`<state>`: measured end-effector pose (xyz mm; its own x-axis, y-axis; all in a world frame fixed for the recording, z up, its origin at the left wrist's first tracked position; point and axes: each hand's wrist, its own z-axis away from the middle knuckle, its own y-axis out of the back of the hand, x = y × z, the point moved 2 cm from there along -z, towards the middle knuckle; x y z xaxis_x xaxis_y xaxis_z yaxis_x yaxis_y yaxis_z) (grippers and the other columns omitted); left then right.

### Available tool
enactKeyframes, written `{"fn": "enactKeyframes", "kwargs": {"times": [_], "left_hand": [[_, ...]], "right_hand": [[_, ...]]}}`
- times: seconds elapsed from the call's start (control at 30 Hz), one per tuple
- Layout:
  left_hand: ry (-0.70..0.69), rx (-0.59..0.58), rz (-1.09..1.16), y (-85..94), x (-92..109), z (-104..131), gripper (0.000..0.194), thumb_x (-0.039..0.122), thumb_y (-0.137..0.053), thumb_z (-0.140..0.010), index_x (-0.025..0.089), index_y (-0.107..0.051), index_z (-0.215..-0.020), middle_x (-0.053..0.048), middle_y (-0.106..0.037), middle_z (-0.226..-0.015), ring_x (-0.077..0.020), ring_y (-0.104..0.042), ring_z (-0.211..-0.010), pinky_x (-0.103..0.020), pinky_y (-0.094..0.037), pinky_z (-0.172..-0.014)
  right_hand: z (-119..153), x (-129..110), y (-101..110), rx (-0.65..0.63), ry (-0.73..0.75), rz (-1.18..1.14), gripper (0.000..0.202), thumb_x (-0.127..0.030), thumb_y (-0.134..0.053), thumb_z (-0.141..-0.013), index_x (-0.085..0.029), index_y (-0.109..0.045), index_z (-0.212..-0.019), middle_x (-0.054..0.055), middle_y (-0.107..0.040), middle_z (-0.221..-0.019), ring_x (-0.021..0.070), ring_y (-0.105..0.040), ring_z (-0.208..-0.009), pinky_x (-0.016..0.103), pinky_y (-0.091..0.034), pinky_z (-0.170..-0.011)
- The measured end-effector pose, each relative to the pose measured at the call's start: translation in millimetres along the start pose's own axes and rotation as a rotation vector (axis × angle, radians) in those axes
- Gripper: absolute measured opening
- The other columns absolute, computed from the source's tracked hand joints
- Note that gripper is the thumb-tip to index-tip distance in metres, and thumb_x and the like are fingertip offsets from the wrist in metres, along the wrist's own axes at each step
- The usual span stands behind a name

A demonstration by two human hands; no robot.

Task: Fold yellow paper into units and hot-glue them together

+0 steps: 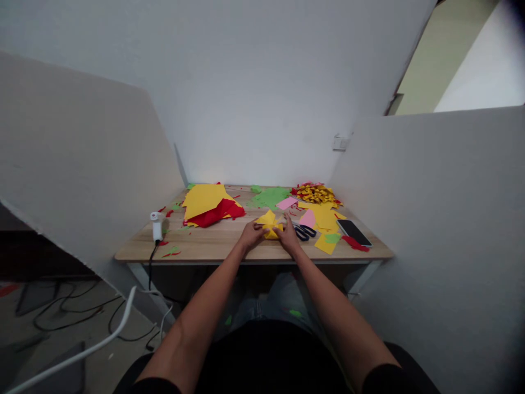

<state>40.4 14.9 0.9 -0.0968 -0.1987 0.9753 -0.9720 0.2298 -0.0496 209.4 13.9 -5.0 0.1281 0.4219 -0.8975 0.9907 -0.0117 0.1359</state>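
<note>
A folded yellow paper flower (270, 225) is held between both hands just above the front middle of the table. My left hand (251, 236) grips its left side, thumb against the paper. On the other side my right hand (288, 235) pinches it with the thumb, while the index finger points up. Parts of the fingers are hidden behind the paper. Scissors with dark handles (305, 232) lie right beside my right hand.
Yellow sheets (203, 200) and red paper (215, 214) lie at left, near a white glue gun (156, 225). Green scraps (270, 197), pink paper (308, 219) and a pile of yellow paper pieces (318, 193) lie behind. A phone (353, 232) is at right. Partitions flank the table.
</note>
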Motion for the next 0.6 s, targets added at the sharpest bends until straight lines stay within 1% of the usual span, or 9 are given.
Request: {"fn": "enactKeyframes", "kwargs": {"times": [0.07,0.13,0.23,0.3,0.4,0.47,0.6], "left_hand": [[0.008,-0.026,-0.01,-1.8,-0.8,0.1,0.028,0.033,-0.064,-0.093,0.014,-0.064,-0.114,-0.008,-0.067,-0.111,-0.019,-0.067,-0.096,-0.039,-0.058,-0.084],[0.015,-0.025,-0.026,-1.3,-1.8,0.3,0.027,0.032,-0.065,-0.093,0.013,-0.064,-0.112,-0.007,-0.067,-0.111,-0.0197,-0.067,-0.097,-0.04,-0.058,-0.085],[0.031,0.004,-0.045,2.8,-2.9,1.0,0.027,0.033,-0.065,-0.093,0.013,-0.064,-0.111,-0.007,-0.067,-0.111,-0.0202,-0.066,-0.097,-0.039,-0.058,-0.084],[0.045,0.013,-0.046,5.1,-3.0,1.6,0.027,0.033,-0.065,-0.093,0.013,-0.064,-0.111,-0.007,-0.067,-0.111,-0.0199,-0.066,-0.096,-0.039,-0.058,-0.083],[0.068,-0.006,-0.038,5.3,-2.6,2.3,0.028,0.034,-0.064,-0.093,0.013,-0.064,-0.112,-0.007,-0.067,-0.111,-0.0193,-0.066,-0.095,-0.038,-0.058,-0.082],[0.086,-0.031,-0.032,3.3,-2.6,2.8,0.027,0.034,-0.064,-0.094,0.013,-0.064,-0.111,-0.007,-0.067,-0.108,-0.0182,-0.067,-0.092,-0.037,-0.058,-0.081],[0.11,-0.039,-0.024,-1.3,-3.1,4.0,0.025,0.034,-0.064,-0.094,0.012,-0.065,-0.106,-0.005,-0.068,-0.101,-0.016,-0.067,-0.085,-0.034,-0.058,-0.076]], "right_hand": [[1.1,-1.9,-2.7,-0.05,-0.013,-0.026,0.086,-0.033,-0.069,-0.076,-0.016,-0.032,-0.151,0.0,-0.065,-0.08,0.0194,-0.061,-0.074,0.033,-0.052,-0.072],[2.1,-2.6,-6.2,-0.101,-0.028,-0.052,0.09,-0.031,-0.071,-0.073,-0.017,-0.03,-0.153,-0.004,-0.063,-0.075,0.0181,-0.06,-0.069,0.031,-0.051,-0.067],[2.0,-0.3,-10.1,-0.13,-0.049,-0.082,0.089,-0.029,-0.072,-0.073,-0.019,-0.032,-0.152,-0.005,-0.063,-0.074,0.0172,-0.059,-0.068,0.031,-0.051,-0.068],[0.1,2.4,-10.4,-0.11,-0.057,-0.089,0.076,-0.03,-0.072,-0.078,-0.02,-0.04,-0.147,-0.002,-0.065,-0.082,0.0173,-0.061,-0.074,0.033,-0.053,-0.072],[-3.9,5.2,-8.3,-0.065,-0.06,-0.086,0.047,-0.032,-0.068,-0.089,-0.019,-0.054,-0.132,0.006,-0.065,-0.109,0.0191,-0.064,-0.092,0.039,-0.055,-0.082],[-5.7,5.0,-6.7,-0.064,-0.059,-0.08,0.037,-0.034,-0.065,-0.093,-0.018,-0.058,-0.126,0.008,-0.062,-0.121,0.021,-0.063,-0.101,0.041,-0.055,-0.086],[-4.3,1.4,-5.1,-0.115,-0.069,-0.064,0.033,-0.037,-0.063,-0.096,-0.016,-0.061,-0.121,0.008,-0.064,-0.119,0.0207,-0.065,-0.1,0.041,-0.057,-0.086]]}}
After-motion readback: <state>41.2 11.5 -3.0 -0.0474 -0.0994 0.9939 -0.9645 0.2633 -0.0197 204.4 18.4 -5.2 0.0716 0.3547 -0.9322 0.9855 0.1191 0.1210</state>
